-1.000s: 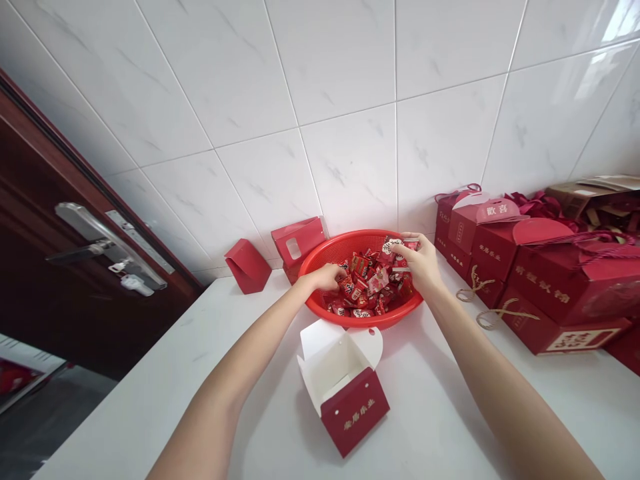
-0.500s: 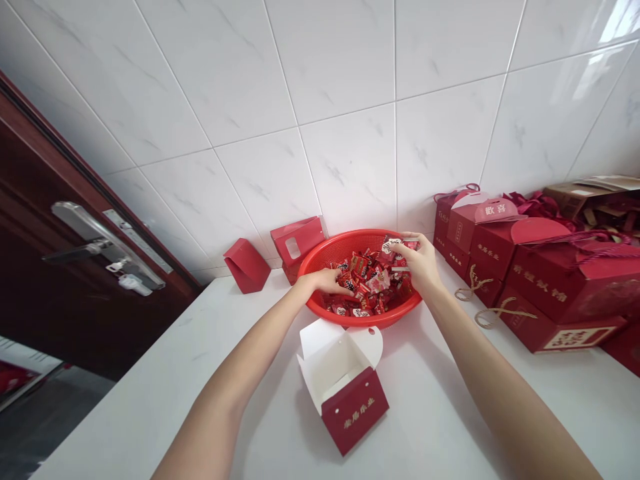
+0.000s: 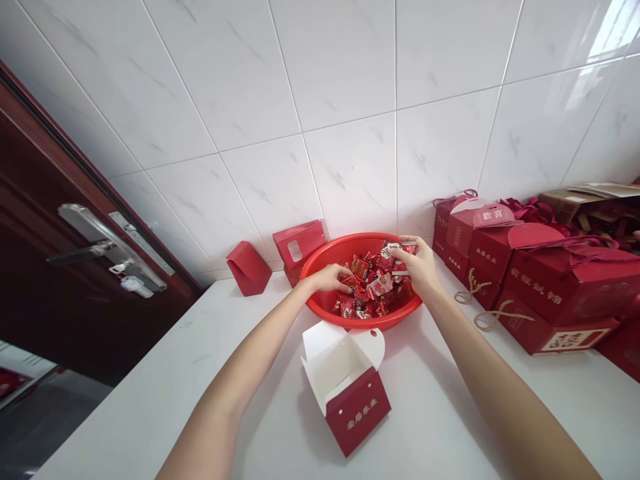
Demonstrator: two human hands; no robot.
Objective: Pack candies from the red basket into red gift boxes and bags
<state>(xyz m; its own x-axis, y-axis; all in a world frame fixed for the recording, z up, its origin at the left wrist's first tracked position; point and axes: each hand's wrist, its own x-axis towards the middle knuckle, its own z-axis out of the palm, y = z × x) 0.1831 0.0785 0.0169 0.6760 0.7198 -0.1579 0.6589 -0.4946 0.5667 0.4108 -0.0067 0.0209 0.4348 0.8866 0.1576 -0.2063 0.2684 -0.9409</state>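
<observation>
A red plastic basket (image 3: 313,303) holds a heap of wrapped candies (image 3: 381,285), most in red wrappers. My left hand (image 3: 330,278) reaches in over the left rim, its fingers closed on candy at the heap's left side. Over the right rim, my right hand (image 3: 419,267) pinches a few wrapped candies, one with white and black print on it. In front of the basket stands an open gift box (image 3: 357,417), red outside and white inside, with its flaps up. No candy shows in the visible part of its inside.
Several red gift boxes (image 3: 537,280) with cords and ribbons are stacked at the right. Against the tiled wall (image 3: 350,160) stand a small red box (image 3: 249,268) and a red box with a window (image 3: 300,241). A dark door (image 3: 60,267) with a metal handle is at the left.
My left hand's fingers have drawn together at the heap's left side. My right hand stays near the right rim with candies. The view has shifted slightly.
</observation>
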